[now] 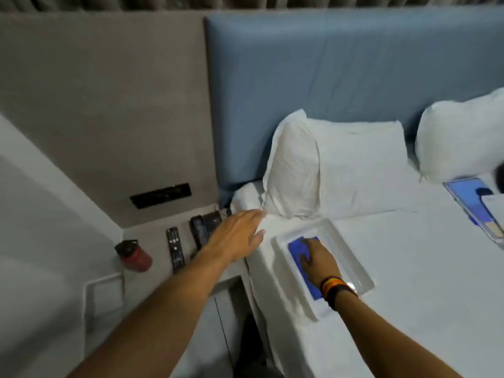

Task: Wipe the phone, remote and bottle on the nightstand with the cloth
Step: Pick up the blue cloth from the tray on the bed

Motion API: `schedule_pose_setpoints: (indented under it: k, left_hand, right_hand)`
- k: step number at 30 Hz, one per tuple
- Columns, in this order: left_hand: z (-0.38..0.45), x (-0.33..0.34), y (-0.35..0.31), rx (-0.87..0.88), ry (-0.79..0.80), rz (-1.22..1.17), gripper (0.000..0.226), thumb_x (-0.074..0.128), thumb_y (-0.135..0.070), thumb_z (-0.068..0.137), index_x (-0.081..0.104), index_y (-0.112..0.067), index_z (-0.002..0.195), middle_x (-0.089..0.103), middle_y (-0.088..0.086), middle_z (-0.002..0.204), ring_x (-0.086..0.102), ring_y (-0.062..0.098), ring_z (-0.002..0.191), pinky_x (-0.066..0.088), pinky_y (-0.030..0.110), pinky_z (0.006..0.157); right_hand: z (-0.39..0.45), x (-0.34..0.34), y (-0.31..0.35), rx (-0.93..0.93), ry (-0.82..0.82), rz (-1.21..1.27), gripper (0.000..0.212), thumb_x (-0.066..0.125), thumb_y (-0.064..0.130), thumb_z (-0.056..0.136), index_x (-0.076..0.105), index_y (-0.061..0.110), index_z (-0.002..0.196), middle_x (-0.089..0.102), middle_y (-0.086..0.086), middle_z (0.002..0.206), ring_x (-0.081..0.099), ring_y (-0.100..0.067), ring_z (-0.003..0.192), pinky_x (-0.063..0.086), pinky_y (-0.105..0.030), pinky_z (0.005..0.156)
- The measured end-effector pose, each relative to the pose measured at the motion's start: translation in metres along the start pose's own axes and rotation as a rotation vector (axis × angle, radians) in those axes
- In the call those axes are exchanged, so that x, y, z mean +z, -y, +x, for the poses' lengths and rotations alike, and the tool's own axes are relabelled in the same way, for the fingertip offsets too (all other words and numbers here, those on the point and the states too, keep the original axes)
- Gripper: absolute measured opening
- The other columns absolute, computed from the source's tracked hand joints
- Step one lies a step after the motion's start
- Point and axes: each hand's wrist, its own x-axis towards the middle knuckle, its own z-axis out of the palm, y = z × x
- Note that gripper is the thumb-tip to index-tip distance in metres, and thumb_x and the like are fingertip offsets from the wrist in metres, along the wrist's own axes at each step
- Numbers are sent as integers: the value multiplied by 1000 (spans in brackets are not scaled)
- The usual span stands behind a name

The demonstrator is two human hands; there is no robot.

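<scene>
A blue cloth (pixel 296 248) lies in a white tray (pixel 354 266) on the bed. My right hand (pixel 317 260) rests flat on the cloth, fingers spread over it. My left hand (pixel 237 234) hovers open above the right end of the grey nightstand (pixel 152 238), holding nothing. On the nightstand a red bottle (pixel 135 256) with a black lid lies at the left. A black remote (pixel 175 248) lies in the middle. A dark phone (pixel 198 230) sits to its right, partly covered by my left hand.
Another black device (pixel 213 221) sits behind the phone. White pillows (pixel 335 167) lean on the blue headboard (pixel 341 72). A blue flat item (pixel 467 199) lies on the bed at far right. A black switch panel (pixel 161 195) is set in the wall.
</scene>
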Motion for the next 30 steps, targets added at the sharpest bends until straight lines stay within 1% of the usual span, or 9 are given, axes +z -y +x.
schedule_pose_setpoints:
  k: [5,10,13,16,18,22,24,27,30]
  left_hand:
    - [53,76,-35,-5,199,-46,54,45,-27,111,36,-16,163,51,7,160,55,29,139,48,42,111]
    - [93,151,-59,-75,259,-104,41,43,-17,110,52,-10,150,64,13,143,64,33,125,54,45,102]
    - [109,184,-67,-150,284,-151,37,45,-11,109,52,-6,145,63,17,141,65,37,123,56,48,99]
    - [127,213,-70,-249,293,-191,50,52,-9,107,39,-2,155,53,19,151,57,37,135,53,44,106]
    - [141,229,-69,-321,295,-196,62,56,-15,107,29,1,160,47,21,156,51,36,141,47,41,114]
    - [159,253,-67,-388,227,-148,50,58,-18,107,42,0,151,52,17,150,55,30,136,47,35,113]
    - [166,261,-62,-399,213,-135,40,59,-14,106,50,-5,144,57,14,145,60,29,131,52,35,106]
    - [166,253,-60,-420,248,-300,32,65,-11,102,60,-9,134,68,10,133,68,29,122,57,35,93]
    - [154,230,-45,-393,60,-505,18,68,-20,97,67,-10,111,68,12,117,65,33,110,54,42,83]
  right_hand:
    - [5,34,-81,279,113,47,45,61,25,92,52,19,136,52,-7,141,55,-27,123,45,-37,103]
    - [35,71,-129,401,146,-49,71,60,33,94,24,19,154,21,-12,161,26,-33,145,34,-49,114]
    - [39,91,-140,420,163,-66,80,64,33,91,19,16,155,29,-14,155,33,-34,139,39,-51,109]
    - [38,101,-144,427,48,-75,81,70,33,84,28,18,152,43,-12,145,43,-34,129,45,-50,102]
    - [40,105,-146,394,-14,7,74,74,31,78,40,21,143,55,-7,131,54,-30,117,51,-46,93]
    - [39,105,-157,449,-25,301,70,79,26,73,47,29,135,61,1,122,59,-21,108,48,-32,87]
    - [44,103,-160,500,4,357,67,82,26,72,51,28,131,65,-3,113,63,-24,98,51,-33,81]
    - [49,94,-150,504,-3,451,45,81,27,73,63,21,114,70,-4,100,67,-24,89,57,-44,83]
    - [49,82,-119,453,-61,606,22,79,34,78,67,23,93,72,7,84,66,-9,74,59,-40,78]
